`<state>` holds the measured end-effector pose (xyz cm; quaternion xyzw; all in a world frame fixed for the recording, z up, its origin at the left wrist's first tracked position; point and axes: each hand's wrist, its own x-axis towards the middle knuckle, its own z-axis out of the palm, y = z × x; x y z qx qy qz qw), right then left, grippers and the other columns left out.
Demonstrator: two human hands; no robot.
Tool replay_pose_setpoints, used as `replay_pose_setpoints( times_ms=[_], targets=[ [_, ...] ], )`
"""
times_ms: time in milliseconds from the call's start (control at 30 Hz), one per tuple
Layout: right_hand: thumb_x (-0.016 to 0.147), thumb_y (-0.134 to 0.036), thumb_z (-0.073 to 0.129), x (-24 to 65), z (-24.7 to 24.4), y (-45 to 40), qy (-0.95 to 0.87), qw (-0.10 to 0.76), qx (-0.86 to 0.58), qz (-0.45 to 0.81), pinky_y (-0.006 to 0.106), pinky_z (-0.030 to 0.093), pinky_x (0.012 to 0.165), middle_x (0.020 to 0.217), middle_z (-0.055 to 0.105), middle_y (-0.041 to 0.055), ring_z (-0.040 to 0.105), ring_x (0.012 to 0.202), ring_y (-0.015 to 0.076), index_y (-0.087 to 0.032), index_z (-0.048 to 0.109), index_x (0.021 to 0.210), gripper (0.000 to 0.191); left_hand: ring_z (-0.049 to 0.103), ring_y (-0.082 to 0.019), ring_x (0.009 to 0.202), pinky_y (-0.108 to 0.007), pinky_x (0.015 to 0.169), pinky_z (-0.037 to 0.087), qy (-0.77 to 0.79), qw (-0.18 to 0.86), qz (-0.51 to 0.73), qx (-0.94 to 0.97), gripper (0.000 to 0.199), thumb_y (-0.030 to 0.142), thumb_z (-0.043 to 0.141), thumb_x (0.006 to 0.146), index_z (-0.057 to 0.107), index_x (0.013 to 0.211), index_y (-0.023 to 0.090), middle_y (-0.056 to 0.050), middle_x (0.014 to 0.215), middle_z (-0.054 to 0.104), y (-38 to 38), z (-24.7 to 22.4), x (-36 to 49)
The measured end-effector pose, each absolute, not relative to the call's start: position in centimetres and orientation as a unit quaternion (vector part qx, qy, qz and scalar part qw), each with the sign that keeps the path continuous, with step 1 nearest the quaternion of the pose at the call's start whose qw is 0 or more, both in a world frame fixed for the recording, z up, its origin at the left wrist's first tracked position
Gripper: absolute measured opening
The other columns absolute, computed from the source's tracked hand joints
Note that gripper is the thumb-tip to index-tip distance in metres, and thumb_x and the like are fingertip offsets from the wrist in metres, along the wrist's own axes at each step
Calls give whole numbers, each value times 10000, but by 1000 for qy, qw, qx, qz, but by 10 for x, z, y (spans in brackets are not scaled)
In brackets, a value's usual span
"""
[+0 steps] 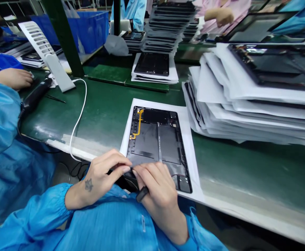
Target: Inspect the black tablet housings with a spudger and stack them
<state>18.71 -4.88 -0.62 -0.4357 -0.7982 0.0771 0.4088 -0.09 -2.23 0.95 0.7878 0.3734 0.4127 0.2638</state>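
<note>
Pinching a small black thing (pixel 142 194) between my left hand (pixel 106 174) and right hand (pixel 157 191), I press close over the near end of the tablet back (pixel 157 146), lying on white paper (pixel 190 164).

The left hand (pixel 104 176) and right hand (pixel 159 191) are hiding whatever they pinch at the near edge of the tablet housing (pixel 157 139), while the view's right edge is cutting off the paper-layered stack (pixel 251 104).

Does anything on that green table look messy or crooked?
Yes. The pile of tablet panels between white paper sheets, on the right of the green workbench, looks crooked. Its sheets stick out unevenly and the pile leans, unlike the neater stacks farther back.
</note>
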Motion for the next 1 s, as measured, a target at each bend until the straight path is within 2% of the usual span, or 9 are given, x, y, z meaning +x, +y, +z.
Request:
replay_pose_setpoints(
  times_ms=[200,333,400,567,833,1000],
  targets=[
    [857,43,477,188,-6,-48,-808,402,-424,77,356,343,682,830,643,64,505,765,207,-169,619,948,271,656,-131,843,-239,760,534,357,252,416,797,106,120,610,976,654,1028,201,-25,914,685,-23,7,2],
    [915,-1,473,188,-5,-47,-810,398,-423,80,352,349,675,812,639,59,498,746,204,-172,620,917,226,629,-113,831,-212,749,516,361,242,401,806,87,113,587,989,631,988,188,-14,886,657,-23,7,3],
    [948,-37,484,188,-4,-46,-807,404,-424,74,353,371,680,845,658,69,514,765,208,-162,635,963,197,613,-108,820,-204,733,508,368,231,393,810,86,118,570,999,619,987,187,-12,880,639,-22,8,3],
    [984,-107,520,197,-4,-45,-815,417,-400,48,349,428,701,978,709,98,552,814,214,-134,649,1158,218,586,-129,810,-235,738,502,367,147,348,850,99,116,522,1017,593,995,181,-25,869,615,-19,8,-3],
    [1026,-72,325,203,-3,-44,-857,373,-355,10,350,422,662,971,729,117,526,772,205,-88,698,1105,381,561,-177,834,-299,748,509,318,28,265,910,124,113,491,1020,598,1078,140,-74,929,628,-21,5,-13],
    [1033,-119,370,200,-4,-43,-865,354,-355,-7,350,407,683,997,722,116,494,782,208,-70,701,1100,341,556,-182,786,-302,700,505,304,-10,241,922,163,130,472,1029,614,1103,100,-85,903,643,-21,10,-13]
  ],
)
